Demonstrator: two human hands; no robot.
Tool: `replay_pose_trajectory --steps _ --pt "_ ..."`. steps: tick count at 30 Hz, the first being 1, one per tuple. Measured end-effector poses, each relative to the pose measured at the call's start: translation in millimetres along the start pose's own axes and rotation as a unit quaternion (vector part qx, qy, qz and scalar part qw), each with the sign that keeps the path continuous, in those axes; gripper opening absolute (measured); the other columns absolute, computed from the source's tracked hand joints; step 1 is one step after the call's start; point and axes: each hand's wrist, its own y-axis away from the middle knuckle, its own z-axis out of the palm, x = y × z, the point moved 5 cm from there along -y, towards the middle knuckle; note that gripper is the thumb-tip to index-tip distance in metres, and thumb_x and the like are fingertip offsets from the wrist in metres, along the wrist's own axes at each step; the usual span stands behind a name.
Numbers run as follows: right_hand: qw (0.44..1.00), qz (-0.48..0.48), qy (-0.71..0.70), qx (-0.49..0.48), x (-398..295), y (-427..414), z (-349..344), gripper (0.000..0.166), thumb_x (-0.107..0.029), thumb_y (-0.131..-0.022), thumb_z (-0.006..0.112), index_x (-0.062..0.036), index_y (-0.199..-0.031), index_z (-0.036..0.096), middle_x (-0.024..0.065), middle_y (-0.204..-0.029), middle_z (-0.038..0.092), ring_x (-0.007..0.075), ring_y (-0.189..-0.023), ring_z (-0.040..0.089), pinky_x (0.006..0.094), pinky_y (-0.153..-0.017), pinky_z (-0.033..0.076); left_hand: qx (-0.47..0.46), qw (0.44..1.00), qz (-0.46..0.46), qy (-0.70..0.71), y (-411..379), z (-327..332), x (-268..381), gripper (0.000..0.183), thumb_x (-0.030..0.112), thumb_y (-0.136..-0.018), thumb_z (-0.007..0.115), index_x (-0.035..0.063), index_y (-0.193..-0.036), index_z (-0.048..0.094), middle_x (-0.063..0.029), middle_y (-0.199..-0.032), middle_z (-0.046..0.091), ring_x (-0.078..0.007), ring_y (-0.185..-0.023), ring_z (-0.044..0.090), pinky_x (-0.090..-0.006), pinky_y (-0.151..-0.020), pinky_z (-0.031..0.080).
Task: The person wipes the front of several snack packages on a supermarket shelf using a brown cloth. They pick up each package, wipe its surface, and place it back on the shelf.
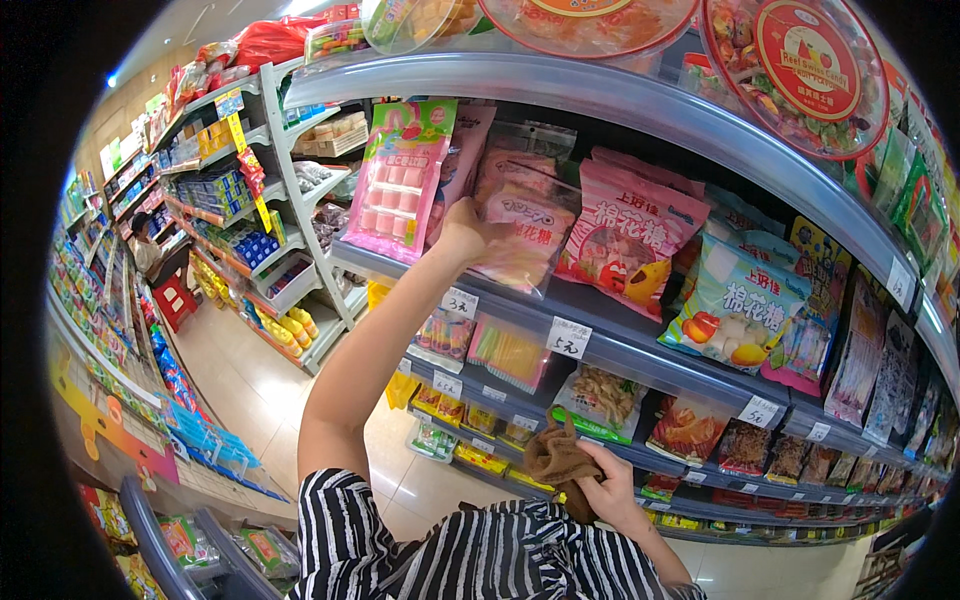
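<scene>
My left hand (466, 234) reaches onto the middle shelf, at the left edge of a clear packet of pink and yellow candy (525, 236). Its fingers are blurred and partly hidden, so whether they grip the packet does not show. Left of it stands a pink and green candy bag (401, 180), with another pink packet (465, 142) behind. To the right are a pink marshmallow bag (626, 232) and a light blue marshmallow bag (735, 304). Lower down, in front of my striped shirt, my right hand (611, 484) holds a crumpled brown cloth (556, 457).
Round clear candy tubs (799, 75) stand on the shelf above, whose curved edge (600, 82) overhangs the bags. Price tags (568, 337) line the shelf front. Lower shelves hold more snack packets (686, 427). Across the aisle, a person (154, 251) sits on a red stool (176, 300).
</scene>
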Motion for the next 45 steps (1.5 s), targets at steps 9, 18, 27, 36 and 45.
replay_pose_trajectory --steps 9,18,27,36,45 --pt "1.000 -0.016 -0.001 -0.003 17 3 2 0.038 -0.002 -0.076 0.063 0.0043 -0.113 0.057 0.0196 -0.107 0.063 0.0245 -0.095 0.064 0.0310 -0.081 0.049 0.145 0.988 -0.050 0.024 -10 7 4 0.055 0.030 -0.061 0.082 -0.0047 -0.095 0.056 -0.0202 -0.088 0.064 -0.0315 -0.083 0.062 -0.0383 -0.073 0.049" --pt "0.999 0.017 -0.031 -0.011 25 3 7 0.038 -0.003 -0.077 0.064 0.0038 -0.113 0.057 0.0187 -0.106 0.064 0.0243 -0.094 0.065 0.0312 -0.081 0.049 0.081 0.981 0.017 0.176 -44 40 -43 0.028 0.009 -0.074 0.075 -0.0031 -0.091 0.056 -0.0058 -0.085 0.061 -0.0138 -0.079 0.057 -0.0303 -0.064 0.048" --pt "1.000 0.009 -0.015 -0.023 28 0 9 0.038 -0.005 -0.078 0.065 0.0035 -0.114 0.057 0.0185 -0.107 0.064 0.0250 -0.096 0.064 0.0317 -0.082 0.049 0.125 0.984 -0.027 0.126 -27 27 -21 0.042 0.020 -0.067 0.078 -0.0029 -0.096 0.059 -0.0126 -0.088 0.063 -0.0204 -0.082 0.060 -0.0316 -0.071 0.048" --pt "0.999 -0.008 -0.024 -0.038 31 -3 17 0.042 -0.001 -0.074 0.063 0.0012 -0.115 0.057 0.0183 -0.107 0.064 0.0260 -0.098 0.063 0.0316 -0.084 0.048 0.173 0.978 0.010 0.120 2 -1 35 0.031 0.011 -0.073 0.077 -0.0001 -0.091 0.055 -0.0041 -0.081 0.057 -0.0120 -0.074 0.051 -0.0269 -0.066 0.043" --pt "0.997 -0.012 -0.028 -0.069 25 -7 29 0.042 -0.004 -0.074 0.061 0.0004 -0.116 0.057 0.0195 -0.107 0.063 0.0290 -0.097 0.063 0.0334 -0.083 0.048 0.238 0.946 0.136 0.174 32 -26 91 0.036 0.016 -0.071 0.079 -0.0025 -0.087 0.053 -0.0101 -0.076 0.055 -0.0172 -0.072 0.050 -0.0290 -0.068 0.043"
